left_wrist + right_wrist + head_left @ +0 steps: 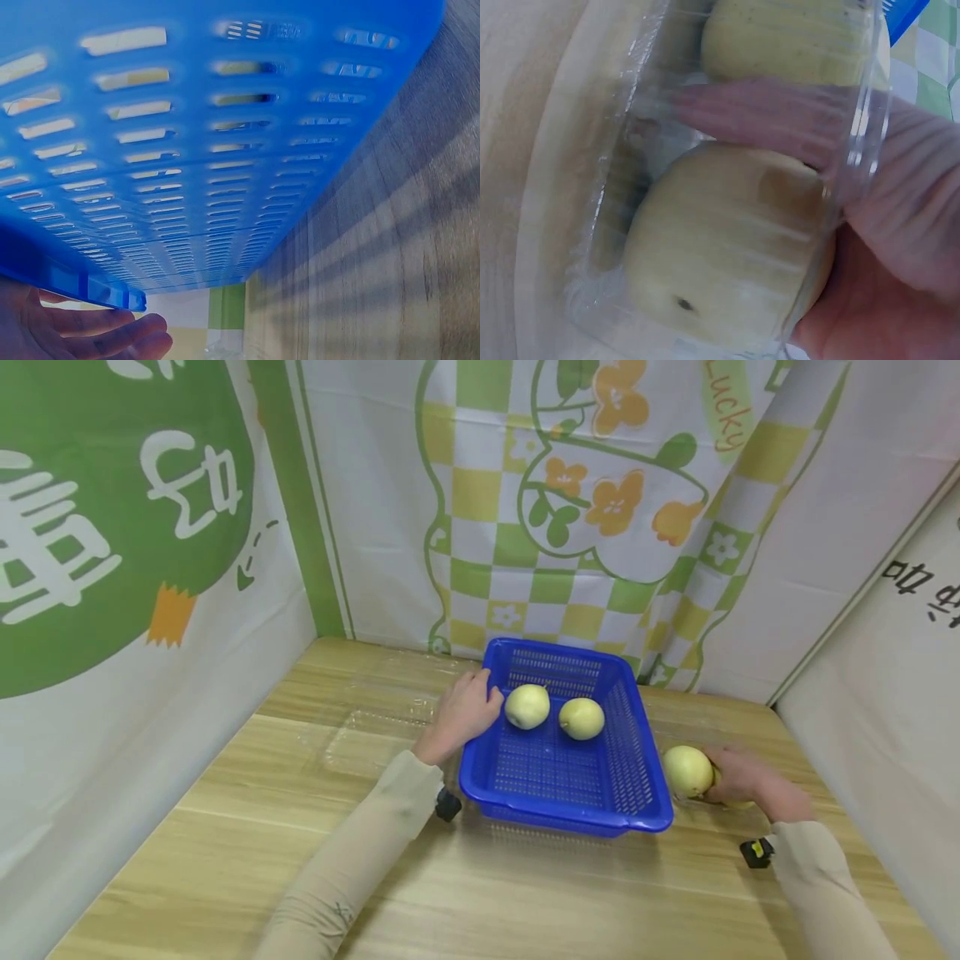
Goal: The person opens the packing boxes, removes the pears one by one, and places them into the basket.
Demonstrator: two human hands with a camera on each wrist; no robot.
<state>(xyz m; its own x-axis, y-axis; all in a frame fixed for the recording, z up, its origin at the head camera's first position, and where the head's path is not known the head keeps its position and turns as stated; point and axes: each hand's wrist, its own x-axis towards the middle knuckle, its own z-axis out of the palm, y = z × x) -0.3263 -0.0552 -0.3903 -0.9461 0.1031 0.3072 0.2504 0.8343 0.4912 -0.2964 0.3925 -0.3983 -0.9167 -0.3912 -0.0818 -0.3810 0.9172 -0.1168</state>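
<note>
Head view first, and here's the left hand [461, 714] clamped over the side rim of the blue basket [547, 777], fingers bent over the edge. Just right of those fingers sit two pears inside: one pale pear [527, 707] nearer the hand, a second pear [582, 719] beyond it. Left of the same hand, a clear plastic tray [367, 743] lies on the wooden surface [240, 827]. Away on the other side of the basket, the right hand [738, 774] is down among more fruit, an outer pear [688, 772] just to its left!

Over to the left wrist: fingers tucked under the rim, slatted wall rising beside them. That basket looks light and fairly stiff, so the rim seems the sensible hold.

Right wrist now, and it's close work! Inside the clear tub [598, 202], the right hand wraps the near pear [720, 240], a digit laid between it and the outer one, spread about as wide as the fruit; the far fingertips are hidden. Firm, weighty for its size, smooth-skinned and easily bruised, I'd judge, so best cupped round its widest part, no hard squeeze
</note>
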